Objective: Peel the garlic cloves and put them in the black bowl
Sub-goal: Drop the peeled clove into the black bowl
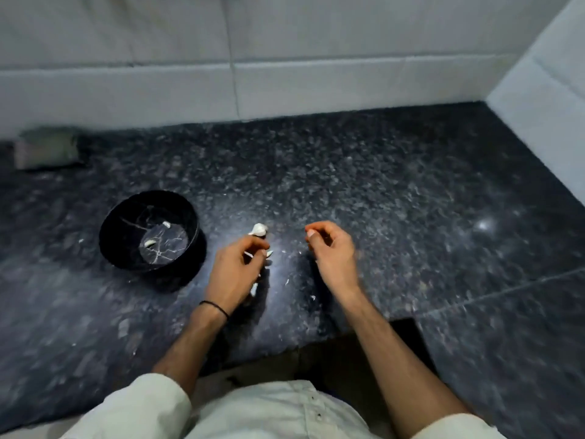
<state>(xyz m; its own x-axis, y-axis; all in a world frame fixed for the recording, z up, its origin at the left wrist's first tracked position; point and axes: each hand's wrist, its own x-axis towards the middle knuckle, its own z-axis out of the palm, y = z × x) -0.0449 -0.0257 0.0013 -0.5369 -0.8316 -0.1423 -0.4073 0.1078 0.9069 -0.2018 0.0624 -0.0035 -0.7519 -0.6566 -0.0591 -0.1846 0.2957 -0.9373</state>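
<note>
Left hand (pixel 237 267) pinches clove (pixel 269 254); black bowl (pixel 126 223) sits at its ten o'clock, near. Right hand (pixel 332 251) curled, farther; contents unclear.

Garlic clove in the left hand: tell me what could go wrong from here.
1. The left hand pinches the garlic clove only at its fingertips, beside the black bowl rather than over it. The clove could slip onto the granite countertop.
2. Peel scraps lie on the countertop. Some might stick to skin and end up in the bowl with the two peeled cloves.
3. The garlic piece just beyond the left hand could get knocked away.
</note>
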